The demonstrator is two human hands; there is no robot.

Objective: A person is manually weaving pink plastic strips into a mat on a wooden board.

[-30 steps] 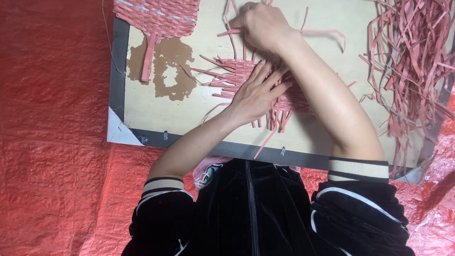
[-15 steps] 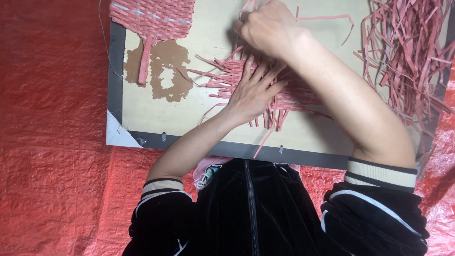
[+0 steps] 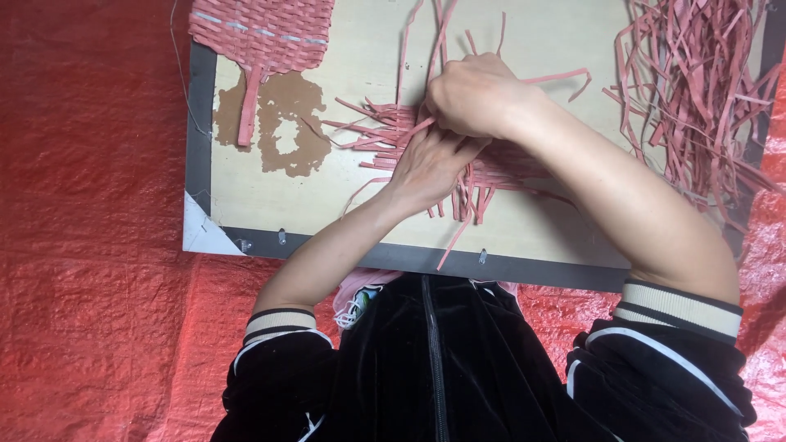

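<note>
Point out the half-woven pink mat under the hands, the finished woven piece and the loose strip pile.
half-woven mat (image 3: 385, 135), head view: frayed left edge of the weave.
finished woven piece (image 3: 262, 33), head view: middle of its woven panel.
loose strip pile (image 3: 696, 90), head view: middle of the tangle.

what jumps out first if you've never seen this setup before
Two hands meet at the middle of the pale board: the left hand presses flat on a half-woven mat of pink strips, and the right hand pinches strips just above it. A loose heap of pink strips lies at the board's right, and a finished woven piece sits top left.
</note>
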